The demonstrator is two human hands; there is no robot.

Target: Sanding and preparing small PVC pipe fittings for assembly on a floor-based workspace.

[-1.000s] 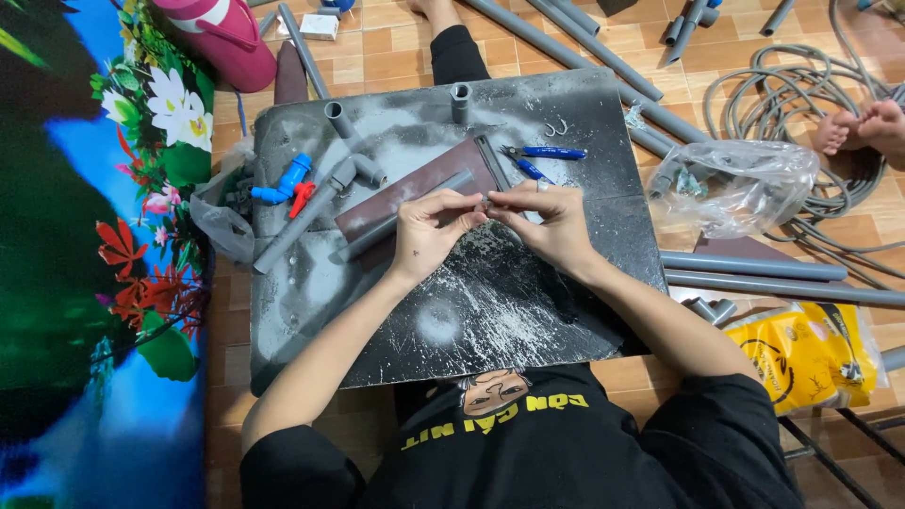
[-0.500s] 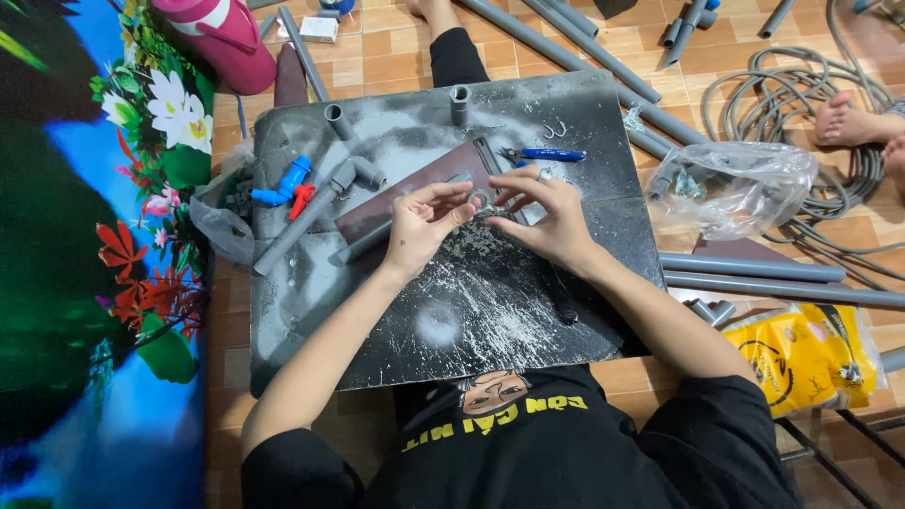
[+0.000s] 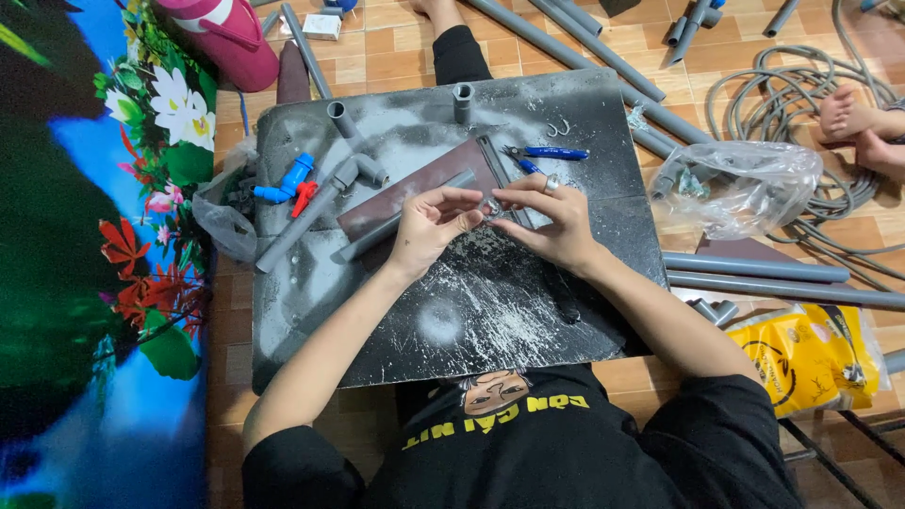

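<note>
Both hands, the left hand (image 3: 429,226) and right hand (image 3: 556,221), pinched a small clear piece (image 3: 490,207) above the board's (image 3: 490,320) middle. A loosened pinch could probably have dropped it among the white dust.

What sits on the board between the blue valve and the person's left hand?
In the head view, a grey pipe with an elbow fitting lies between the blue valve and the left hand.

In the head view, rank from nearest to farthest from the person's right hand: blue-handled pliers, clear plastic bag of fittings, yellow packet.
From the right hand:
1. Blue-handled pliers, just beyond it on the board.
2. Clear plastic bag of fittings, off the board's right edge.
3. Yellow packet, on the floor, lower right.
</note>
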